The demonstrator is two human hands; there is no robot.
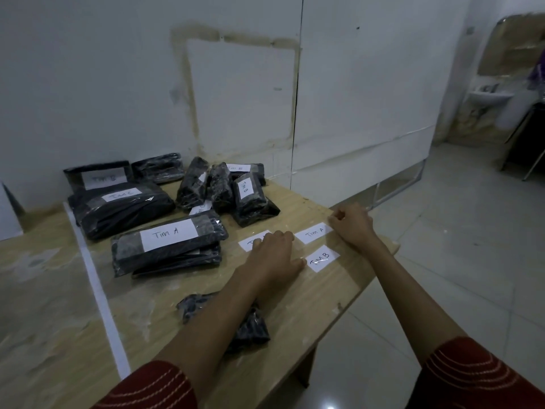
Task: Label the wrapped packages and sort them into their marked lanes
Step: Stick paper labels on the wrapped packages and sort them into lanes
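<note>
White "Tim A" slip (314, 232) lies beside "Tim B" slip (321, 258).

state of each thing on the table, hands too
left hand, flat on third label
right hand, fingers curled, grip unclear
third label, partly covered
Tim A label, flat on table
Tim B label, flat on table
Tim A package, labelled, flat
Tim C package, labelled, flat
near package, no label showing, under forearm
</note>
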